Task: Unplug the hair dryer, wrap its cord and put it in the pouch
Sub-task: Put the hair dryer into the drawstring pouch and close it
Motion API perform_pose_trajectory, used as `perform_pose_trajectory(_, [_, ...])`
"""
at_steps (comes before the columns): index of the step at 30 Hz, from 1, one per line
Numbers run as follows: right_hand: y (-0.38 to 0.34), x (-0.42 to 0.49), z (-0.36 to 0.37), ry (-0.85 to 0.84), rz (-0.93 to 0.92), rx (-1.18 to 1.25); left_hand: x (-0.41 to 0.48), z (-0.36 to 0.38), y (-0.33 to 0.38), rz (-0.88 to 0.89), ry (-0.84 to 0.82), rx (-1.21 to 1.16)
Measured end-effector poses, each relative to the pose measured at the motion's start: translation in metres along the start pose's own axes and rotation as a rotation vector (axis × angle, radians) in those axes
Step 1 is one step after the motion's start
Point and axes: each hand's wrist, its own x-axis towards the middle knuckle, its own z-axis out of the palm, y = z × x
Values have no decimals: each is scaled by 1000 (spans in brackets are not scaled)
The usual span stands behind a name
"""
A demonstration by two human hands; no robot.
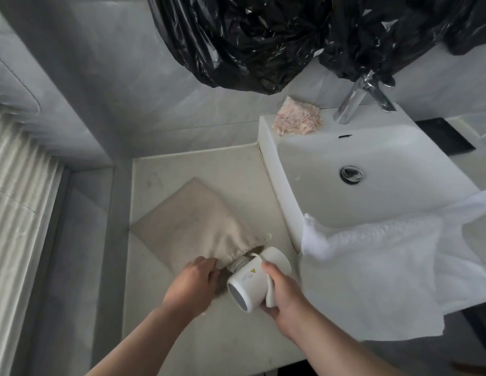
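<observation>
A beige drawstring pouch lies on the pale counter, its mouth facing me. My left hand grips the gathered edge of the pouch's mouth. The white hair dryer sits at that mouth, its handle end with coiled cord partly inside and its barrel outside. My right hand is closed around the barrel from the right. The plug is hidden.
A white sink basin with a chrome tap stands to the right. A white towel hangs over its front edge. A pink cloth lies on the basin's back corner. Black plastic sheeting hangs overhead.
</observation>
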Motion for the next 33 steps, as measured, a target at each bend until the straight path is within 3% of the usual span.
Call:
perform_pose_trajectory(7, [-2,16,30,-21,-52,69,-5,-5,9,-12,37,-109])
perform_pose_trajectory(11, [-1,25,39,-132,-79,106,-2,-5,12,-22,88,-135])
perform_pose_trajectory(18, [7,39,42,-329,-72,52,-2,-1,6,62,100,-2])
perform_pose_trajectory(22, [8,42,49,-352,-39,21,-8,4,2,101,74,59])
perform_pose_trajectory(25, [0,37,46,-254,-85,-239,-10,5,-6,101,89,22])
perform_pose_trajectory(29, [-25,37,26,60,-297,-918,-19,7,-13,-5,146,-49])
perform_pose_trajectory(31, [-39,42,14,77,-557,-1239,-26,8,-8,-293,188,-162])
perform_pose_trajectory(33, [-54,49,13,-60,-658,-1430,-29,11,-8,-653,161,-344])
